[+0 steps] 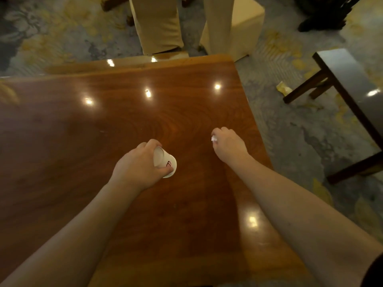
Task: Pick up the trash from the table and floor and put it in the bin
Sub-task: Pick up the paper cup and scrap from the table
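My left hand (pixel 138 164) grips a white paper cup (pixel 165 162) with a red mark, tilted on its side just above the glossy wooden table (pixel 103 131). My right hand (pixel 228 145) is closed around a small white crumpled scrap of paper (pixel 213 139), which peeks out between the fingers, near the table's right side. A crumpled yellowish wrapper (pixel 283 88) lies on the carpet to the right of the table, close to a dark table leg. No bin is in view.
Beyond the table's far edge stand chairs in cream covers (pixel 159 23) and a cream box-shaped seat (pixel 246 23). A dark side table (pixel 350 79) with wooden legs stands at the right. Patterned carpet (pixel 294 131) surrounds everything; a dark object (pixel 323 13) lies at the top right.
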